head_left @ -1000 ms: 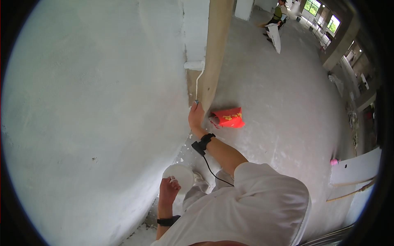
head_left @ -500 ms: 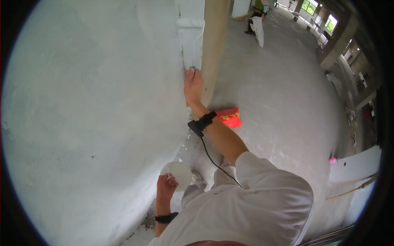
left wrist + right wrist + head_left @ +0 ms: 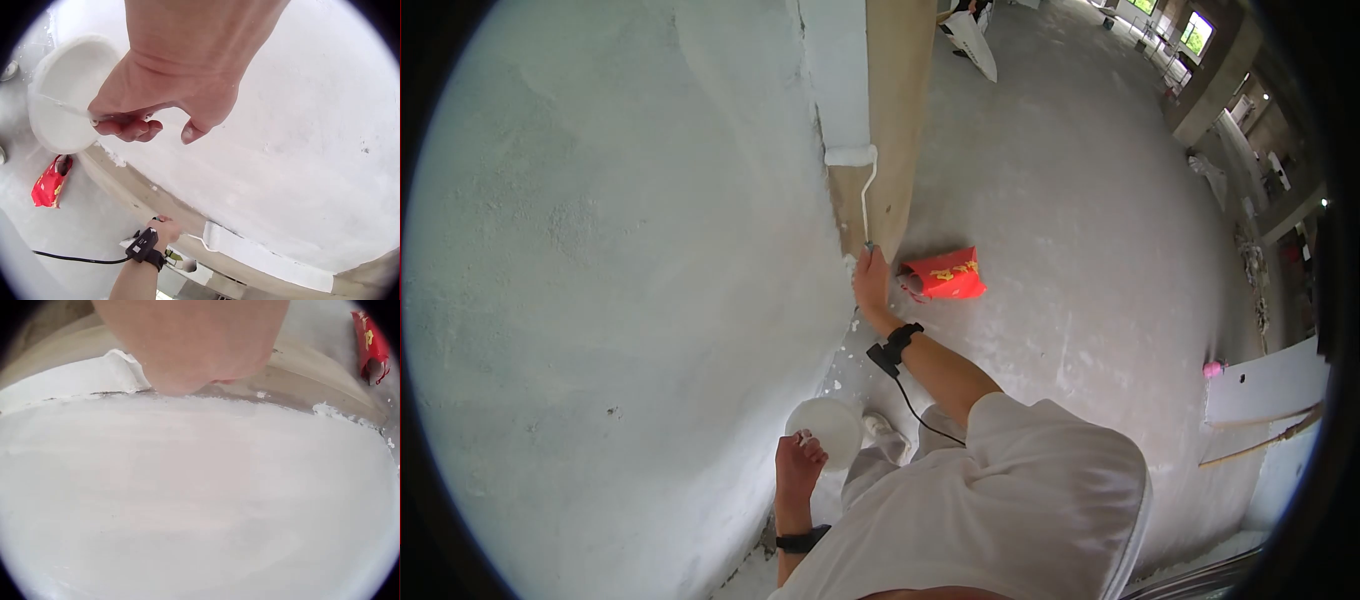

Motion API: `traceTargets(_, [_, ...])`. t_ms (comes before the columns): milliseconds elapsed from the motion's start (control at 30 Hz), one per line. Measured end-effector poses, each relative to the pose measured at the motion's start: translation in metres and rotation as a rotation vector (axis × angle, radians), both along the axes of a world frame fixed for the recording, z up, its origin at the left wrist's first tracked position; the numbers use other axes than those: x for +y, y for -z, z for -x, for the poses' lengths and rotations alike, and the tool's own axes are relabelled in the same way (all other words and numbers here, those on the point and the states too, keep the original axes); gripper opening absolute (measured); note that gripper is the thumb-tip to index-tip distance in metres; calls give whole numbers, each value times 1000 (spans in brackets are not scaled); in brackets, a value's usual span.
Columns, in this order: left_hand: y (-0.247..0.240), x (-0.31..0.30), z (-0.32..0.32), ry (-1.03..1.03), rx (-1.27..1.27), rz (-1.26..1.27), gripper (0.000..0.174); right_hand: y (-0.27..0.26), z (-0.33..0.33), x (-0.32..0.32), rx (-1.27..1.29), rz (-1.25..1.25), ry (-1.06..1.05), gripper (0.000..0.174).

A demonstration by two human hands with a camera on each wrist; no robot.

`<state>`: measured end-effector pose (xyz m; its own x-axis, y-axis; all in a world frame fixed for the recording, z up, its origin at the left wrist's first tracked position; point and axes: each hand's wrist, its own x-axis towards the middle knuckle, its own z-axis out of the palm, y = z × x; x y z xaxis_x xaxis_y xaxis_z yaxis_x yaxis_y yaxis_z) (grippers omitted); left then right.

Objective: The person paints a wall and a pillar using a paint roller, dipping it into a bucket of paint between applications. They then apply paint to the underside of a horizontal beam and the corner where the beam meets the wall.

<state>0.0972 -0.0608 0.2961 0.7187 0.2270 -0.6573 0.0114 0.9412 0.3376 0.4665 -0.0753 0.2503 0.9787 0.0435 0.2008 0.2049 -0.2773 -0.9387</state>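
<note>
Bag (image 3: 945, 277) near right hand (image 3: 870, 284); bucket (image 3: 828, 428) beside wall (image 3: 620, 260).

Red bag (image 3: 943, 275) on dusty concrete floor (image 3: 1080, 250)

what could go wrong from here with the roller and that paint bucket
1. The roller sits at the border of fresh white and the bare tan strip. The right hand grips only the handle's end, so it may wander and leave streaks.
2. The left hand hangs the paint bucket by its thin handle from curled fingers; a tilt could spill.
3. Drips may hit the red bag on the floor close by.
</note>
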Motion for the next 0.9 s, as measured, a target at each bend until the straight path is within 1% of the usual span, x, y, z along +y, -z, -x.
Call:
traceTargets(33, [-4, -5, -1, -12, 1, -12, 15, -8, 1, -4, -73, -2, 20, 30])
traceTargets(133, [4, -7, -3, 11, -14, -1, 15, -39, -15, -8, -121, -15, -12, 29])
traceTargets(267, [-2, -14, -3, -8, -50, 15, 14, -49, -15, -20, -112, 32, 3, 28])
traceTargets(300, [-4, -17, -2, -7, -51, 4, 15, -48, -15, -24, -116, 84, 12, 27])
traceTargets(333, [-5, -19, 0, -4, -49, -6, 15, -45, -15, -28, -119, 137, 22, 26])
traceTargets(367, [-5, -18, 0, -8, -46, -5, 15, -42, -14, -27, -117, 138, 18, 26])
traceTargets(467, [-2, -23, -1, 12, -43, -12, 16, -4, -13, -32, -115, 171, -2, 26])
traceTargets(500, [-5, -25, -3, 6, -31, -21, 16, 14, -10, -33, -55, 229, -10, 26])
traceTargets(533, [-8, -26, -5, -1, -19, -29, 16, 21, -5, -36, 5, 288, -19, 27])
traceTargets(667, [-17, -16, -18, 10, -30, -41, 16, 38, 7, -47, 54, 379, -11, 29])
traceTargets(767, [-9, -10, -24, 44, -90, -4, 15, 38, 5, -66, 2, 357, -69, 30])
traceTargets(833, [2, 1, -25, 45, -134, 56, 16, 29, 10, -78, -78, 267, -125, 33])
traceTargets(867, [-1, 0, -28, -12, -96, 48, 15, 41, 5, -90, -97, 300, -172, 34])
traceTargets(900, [2, 2, -31, -10, -95, 42, 16, 58, 2, -105, -109, 334, -224, 36])
